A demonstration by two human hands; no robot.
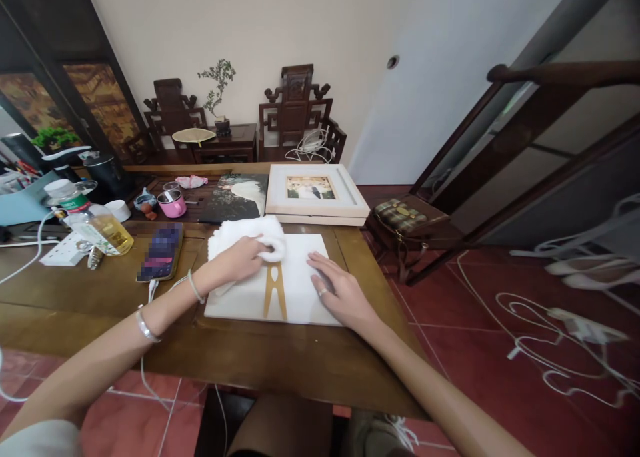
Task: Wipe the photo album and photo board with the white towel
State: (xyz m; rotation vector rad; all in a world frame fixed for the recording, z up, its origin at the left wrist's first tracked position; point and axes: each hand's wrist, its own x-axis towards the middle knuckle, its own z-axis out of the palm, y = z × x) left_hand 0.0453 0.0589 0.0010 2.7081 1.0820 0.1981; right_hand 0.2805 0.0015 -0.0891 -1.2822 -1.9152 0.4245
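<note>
A white panel [305,303] lies flat on the wooden table in front of me. A gold piece shaped like a narrow letter A [275,289] sits on its middle, with its two legs pointing toward me. My left hand [240,260] is closed on a white cloth [233,233], which is bunched up and covers the panel's far left part. Some of that hand's fingertips are hidden in the folds. On the panel's right side rests my right hand [345,293], its fingers stretched out and holding nothing.
Behind the panel stand a white picture frame [345,185] and a dark photo panel [233,207]. To the left are a phone [163,251] on a cable, a bottle [97,223], a power strip [63,249] and a pink cup [173,205]. A chair [450,220] holding a plaid bag stands right.
</note>
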